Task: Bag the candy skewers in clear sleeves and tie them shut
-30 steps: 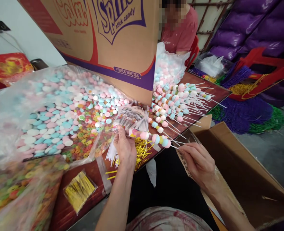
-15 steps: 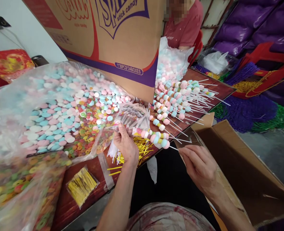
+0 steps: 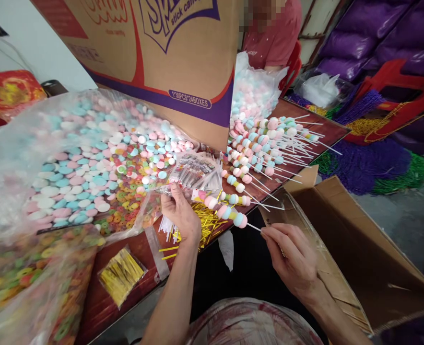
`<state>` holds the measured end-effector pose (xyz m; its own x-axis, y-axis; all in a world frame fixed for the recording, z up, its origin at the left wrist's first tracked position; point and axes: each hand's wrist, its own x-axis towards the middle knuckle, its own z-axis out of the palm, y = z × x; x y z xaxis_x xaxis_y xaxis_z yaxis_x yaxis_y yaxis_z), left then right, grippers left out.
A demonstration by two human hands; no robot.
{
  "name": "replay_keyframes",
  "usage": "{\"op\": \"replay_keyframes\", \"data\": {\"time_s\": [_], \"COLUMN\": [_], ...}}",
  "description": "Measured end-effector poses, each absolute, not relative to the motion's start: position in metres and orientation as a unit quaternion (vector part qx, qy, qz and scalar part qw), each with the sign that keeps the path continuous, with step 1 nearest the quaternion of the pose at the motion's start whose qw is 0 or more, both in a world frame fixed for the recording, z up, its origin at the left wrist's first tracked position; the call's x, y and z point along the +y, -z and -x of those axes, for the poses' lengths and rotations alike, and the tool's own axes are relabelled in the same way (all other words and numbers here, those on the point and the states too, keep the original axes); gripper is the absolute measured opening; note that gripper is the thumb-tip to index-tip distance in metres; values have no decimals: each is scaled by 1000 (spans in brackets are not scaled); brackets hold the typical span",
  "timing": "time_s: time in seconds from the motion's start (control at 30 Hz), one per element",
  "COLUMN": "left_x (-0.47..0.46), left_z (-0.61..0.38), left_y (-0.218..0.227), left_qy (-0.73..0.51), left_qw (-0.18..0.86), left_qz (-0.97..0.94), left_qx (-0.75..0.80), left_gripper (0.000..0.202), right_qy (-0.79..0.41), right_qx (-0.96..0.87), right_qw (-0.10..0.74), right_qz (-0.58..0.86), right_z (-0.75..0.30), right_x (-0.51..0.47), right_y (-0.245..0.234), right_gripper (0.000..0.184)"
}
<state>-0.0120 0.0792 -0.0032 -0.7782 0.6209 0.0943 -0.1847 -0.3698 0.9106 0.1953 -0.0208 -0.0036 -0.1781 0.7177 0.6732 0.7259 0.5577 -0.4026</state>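
My right hand (image 3: pixel 289 254) pinches the white stick of a candy skewer (image 3: pixel 229 213) threaded with pink, blue and yellow discs. The skewer's tip points into a clear printed wrapper sleeve (image 3: pixel 197 178) that my left hand (image 3: pixel 179 211) pinches at its mouth. Both hands hover over the near edge of the brown table (image 3: pixel 100 302). Beneath them lie loose gold twist ties (image 3: pixel 205 225) and white sticks (image 3: pixel 167 225). A stack of finished skewers (image 3: pixel 265 143) lies further back on the right.
A big clear bag of pastel disc candies and coloured rings (image 3: pixel 89 163) fills the left. A "stick candy" carton (image 3: pixel 161 62) stands behind. A packet of gold ties (image 3: pixel 120 275) lies near the edge. An open cardboard box (image 3: pixel 341 249) sits right. A person in red (image 3: pixel 275 40) sits opposite.
My right hand has pushed the skewer leftward and slightly down, so its candies sit closer to the sleeve held by my left hand. The camera has shifted a little.
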Motion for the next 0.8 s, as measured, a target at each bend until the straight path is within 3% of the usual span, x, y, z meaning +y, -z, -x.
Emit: {"op": "replay_keyframes", "data": {"time_s": [0.43, 0.67, 0.8], "left_x": [79, 77, 76], "left_z": [20, 19, 22], "left_y": [11, 5, 3], "left_qy": [-731, -723, -708], "left_qw": [352, 402, 369], "left_qz": [-272, -244, -275], "left_qx": [516, 506, 536], "left_gripper": [41, 41, 39], "right_qy": [-117, -18, -16], "right_qx": [-716, -762, -763], "right_qw": [472, 437, 437], "right_qz": [501, 477, 475], "right_z": [-198, -197, -196], "right_x": [-10, -13, -14], "right_y": [-4, 8, 6], "right_gripper": [16, 22, 23]}}
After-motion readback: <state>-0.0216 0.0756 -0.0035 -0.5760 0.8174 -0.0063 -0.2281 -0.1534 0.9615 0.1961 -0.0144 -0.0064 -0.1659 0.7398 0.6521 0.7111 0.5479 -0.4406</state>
